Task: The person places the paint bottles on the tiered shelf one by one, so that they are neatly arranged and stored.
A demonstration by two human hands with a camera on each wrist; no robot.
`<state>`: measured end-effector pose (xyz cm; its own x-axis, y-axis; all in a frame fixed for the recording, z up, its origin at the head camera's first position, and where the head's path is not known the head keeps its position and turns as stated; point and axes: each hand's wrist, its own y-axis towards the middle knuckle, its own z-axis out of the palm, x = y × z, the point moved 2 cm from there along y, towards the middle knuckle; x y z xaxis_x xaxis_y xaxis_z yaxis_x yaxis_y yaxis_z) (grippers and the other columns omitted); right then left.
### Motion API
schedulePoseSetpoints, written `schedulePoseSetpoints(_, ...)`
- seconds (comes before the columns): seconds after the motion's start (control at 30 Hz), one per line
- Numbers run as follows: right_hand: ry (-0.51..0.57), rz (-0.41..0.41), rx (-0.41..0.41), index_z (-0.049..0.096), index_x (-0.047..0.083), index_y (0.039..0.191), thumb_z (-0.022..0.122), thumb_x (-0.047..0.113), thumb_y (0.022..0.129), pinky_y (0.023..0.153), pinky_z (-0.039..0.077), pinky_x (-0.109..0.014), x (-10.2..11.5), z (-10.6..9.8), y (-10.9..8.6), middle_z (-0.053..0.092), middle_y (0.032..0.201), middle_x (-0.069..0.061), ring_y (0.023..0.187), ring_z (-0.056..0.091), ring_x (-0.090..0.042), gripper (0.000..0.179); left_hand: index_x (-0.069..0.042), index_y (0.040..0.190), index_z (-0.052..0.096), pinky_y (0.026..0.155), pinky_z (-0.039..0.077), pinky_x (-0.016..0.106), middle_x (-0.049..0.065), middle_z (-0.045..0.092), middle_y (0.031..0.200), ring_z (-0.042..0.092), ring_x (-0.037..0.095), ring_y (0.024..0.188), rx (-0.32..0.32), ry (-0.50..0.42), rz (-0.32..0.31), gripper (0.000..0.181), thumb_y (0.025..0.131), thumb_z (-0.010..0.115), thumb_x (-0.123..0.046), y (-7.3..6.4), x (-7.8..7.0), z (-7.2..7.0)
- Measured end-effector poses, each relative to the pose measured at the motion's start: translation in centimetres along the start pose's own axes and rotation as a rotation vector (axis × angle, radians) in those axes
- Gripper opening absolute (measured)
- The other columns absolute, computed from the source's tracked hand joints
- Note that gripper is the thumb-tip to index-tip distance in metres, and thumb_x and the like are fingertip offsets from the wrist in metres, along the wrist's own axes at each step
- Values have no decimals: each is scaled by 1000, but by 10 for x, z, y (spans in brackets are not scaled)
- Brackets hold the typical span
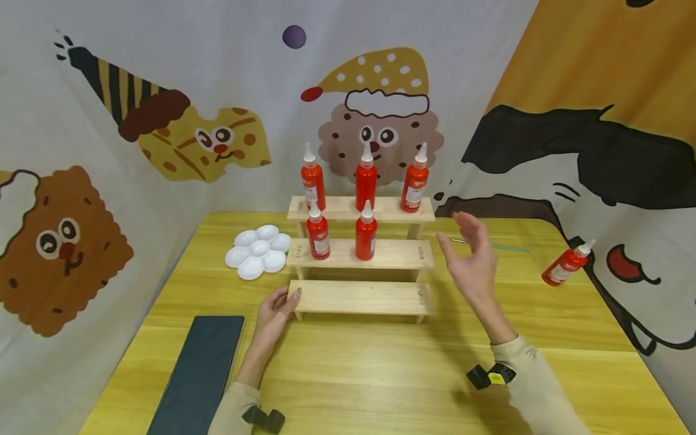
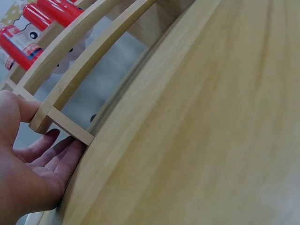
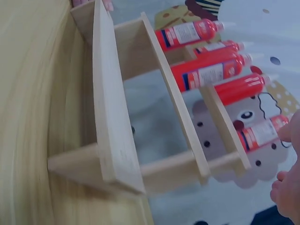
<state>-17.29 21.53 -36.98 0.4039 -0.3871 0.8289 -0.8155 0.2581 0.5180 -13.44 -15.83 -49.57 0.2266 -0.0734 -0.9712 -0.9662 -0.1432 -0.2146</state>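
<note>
A three-step wooden display rack (image 1: 359, 298) stands on the table, its lowest step bare. My left hand (image 1: 273, 318) grips the left end of that step; in the left wrist view, the thumb lies on the board and the fingers (image 2: 68, 161) are by its leg. Red paint bottles with white nozzle caps stand on the rack: three on the top step, including a right-hand one (image 1: 415, 188), and two on the middle step, including a left one (image 1: 318, 237). My right hand (image 1: 474, 266) is raised right of the rack, thumb and fingers apart, holding nothing.
Another red paint bottle (image 1: 565, 266) is at the table's right side. A thin blue-handled paintbrush (image 1: 510, 248) lies behind my right hand. Left of the rack is a white flower-shaped palette (image 1: 251, 257). A dark flat board (image 1: 198, 374) lies at front left. A printed curtain (image 1: 239, 36) hangs behind.
</note>
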Motion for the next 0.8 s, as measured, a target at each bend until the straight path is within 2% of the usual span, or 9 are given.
schedulePoseSetpoints(0.13, -71, -12, -61, 54, -2, 137, 74, -1, 89, 113, 41, -25, -3, -16, 4, 61, 137, -13, 130, 54, -25, 52, 0, 137, 56, 84, 53, 17, 24, 60, 136, 62, 17, 111, 4, -5, 6, 46, 101, 65, -26, 1, 1, 0)
schedulePoseSetpoints(0.37, -132, 31, -131, 48, -6, 141, 71, -2, 91, 117, 38, -34, -17, -46, 12, 56, 142, -15, 136, 48, -30, 55, 0, 140, 55, 84, 53, 16, 23, 59, 138, 62, 14, 109, 10, -7, -2, 49, 101, 65, -28, 1, 1, -1)
schedulePoseSetpoints(0.63, -301, 84, -276, 45, 8, 148, 74, 21, 92, 119, 30, -29, -40, -84, 13, 47, 153, -9, 142, 41, -23, 65, -1, 137, 57, 85, 53, 19, 23, 61, 136, 63, 14, 108, 4, 1, 4, 47, 100, 66, -28, 1, 2, 0)
schedulePoseSetpoints(0.8, -338, 109, -380, 40, 14, 151, 73, 28, 92, 121, 25, -28, -51, -103, 14, 40, 157, -6, 145, 36, -18, 69, -1, 138, 57, 85, 54, 20, 23, 61, 136, 63, 15, 109, 1, 2, 5, 48, 100, 66, -29, 2, 4, -1)
